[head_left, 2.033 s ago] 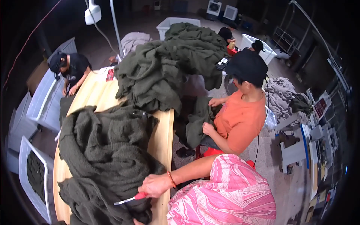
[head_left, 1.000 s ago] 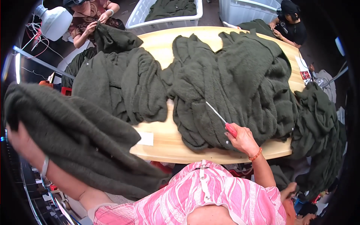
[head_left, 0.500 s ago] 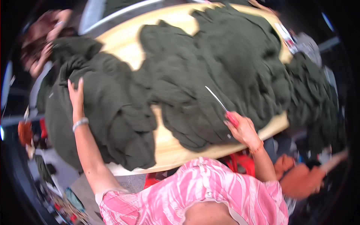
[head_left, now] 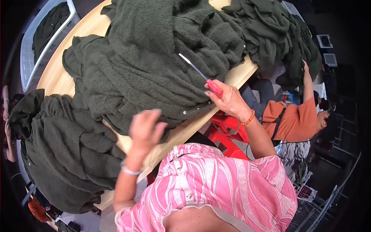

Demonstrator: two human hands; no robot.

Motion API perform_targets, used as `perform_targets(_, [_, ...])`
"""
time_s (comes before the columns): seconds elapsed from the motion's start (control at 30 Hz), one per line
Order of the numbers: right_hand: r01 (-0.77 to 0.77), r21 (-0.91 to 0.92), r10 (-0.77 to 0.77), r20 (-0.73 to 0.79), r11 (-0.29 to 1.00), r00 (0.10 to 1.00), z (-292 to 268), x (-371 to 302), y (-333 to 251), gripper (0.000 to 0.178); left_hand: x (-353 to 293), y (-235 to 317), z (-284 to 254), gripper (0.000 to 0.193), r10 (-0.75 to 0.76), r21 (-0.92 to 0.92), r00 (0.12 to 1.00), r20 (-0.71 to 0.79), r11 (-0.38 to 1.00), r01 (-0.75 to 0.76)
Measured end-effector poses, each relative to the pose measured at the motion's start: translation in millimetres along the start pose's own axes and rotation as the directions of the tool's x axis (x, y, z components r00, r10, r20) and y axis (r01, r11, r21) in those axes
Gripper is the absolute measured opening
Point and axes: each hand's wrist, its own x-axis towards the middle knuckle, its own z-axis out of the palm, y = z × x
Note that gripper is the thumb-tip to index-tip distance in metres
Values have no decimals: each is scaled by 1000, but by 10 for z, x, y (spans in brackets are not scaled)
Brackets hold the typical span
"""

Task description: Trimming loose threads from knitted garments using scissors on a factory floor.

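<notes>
My right hand [head_left: 232, 102] is closed around the red handle of a screwdriver [head_left: 213, 87]. Its thin metal shaft points up and left over a heap of dark green fleece garments [head_left: 135, 65]. Small shiny snap buttons [head_left: 184, 112] show along the heap's near edge, left of this hand. My left hand [head_left: 143, 129] is blurred, above the front of the same heap, with thumb and fingers apart and nothing seen in it. A second dark green fleece heap [head_left: 65, 143] lies to its left, partly over the table edge.
The heaps lie on a pale wooden table [head_left: 58, 71]. A clear plastic bin [head_left: 29, 54] holds more green fabric at the far left. More fleece [head_left: 266, 31] hangs at the right, touched by a person in orange [head_left: 295, 120]. Red stools [head_left: 226, 143] stand below the table edge.
My left hand has left the left heap and moved right, toward the middle heap. My right hand still grips the screwdriver. The view has turned toward the right.
</notes>
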Motion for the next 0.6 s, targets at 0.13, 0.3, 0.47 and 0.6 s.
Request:
perform_targets(0.13, [86,-57,-82,80,995,993,-77,-282,214,26,-81,247,827,71,49,246,948,314,960,-131])
perform_targets(0.3, [86,-259,28,408,962,913,-97,-784,337,28,-169,-57,1076,70,-74,341,936,344,939,-51])
perform_targets(0.47, [152,-172,-48,494,973,868,271,-1049,531,31,-153,-36,1199,74,-89,457,910,405,882,-118])
perform_targets(0.6, [107,-142,-41,406,984,913,171,-1169,632,21,-247,104,1371,73,-69,470,911,406,871,-144])
